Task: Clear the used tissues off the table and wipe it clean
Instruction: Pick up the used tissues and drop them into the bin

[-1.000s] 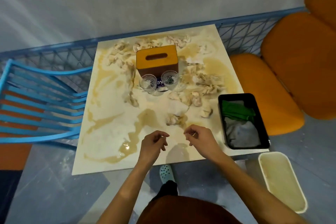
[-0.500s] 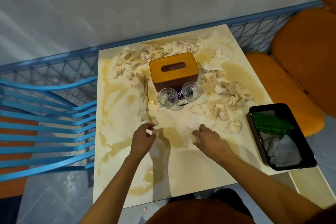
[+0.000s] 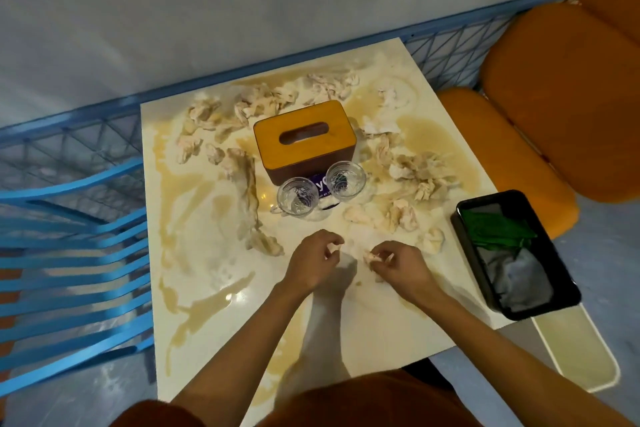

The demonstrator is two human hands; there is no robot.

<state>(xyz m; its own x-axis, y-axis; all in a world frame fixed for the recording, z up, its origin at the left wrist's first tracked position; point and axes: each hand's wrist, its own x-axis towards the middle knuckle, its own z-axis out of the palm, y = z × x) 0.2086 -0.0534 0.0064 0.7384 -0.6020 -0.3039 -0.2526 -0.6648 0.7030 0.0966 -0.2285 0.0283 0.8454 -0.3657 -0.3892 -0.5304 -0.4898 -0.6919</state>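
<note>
Tissues [image 3: 415, 180], crumpled and sodden, are lying across the far half of the glossy square table [image 3: 381, 315], around a rounded wooden box [image 3: 304, 139] and two patterned glasses [image 3: 298, 196]. Brown liquid [image 3: 204, 308] is pooling in streaks. Left hand [image 3: 313, 262] is pinching a small scrap [image 3: 335, 247]. Right hand [image 3: 398, 263] is gripping a wad [image 3: 372, 256], mostly hidden by curled fingers. Black tray [image 3: 519, 314] is holding green and grey cloths [image 3: 495, 230]. Bin [image 3: 581, 350] is showing only partly, behind the tray.

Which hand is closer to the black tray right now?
Right. The right hand sits just left of the black tray; the left hand is farther left, beyond it.
</note>
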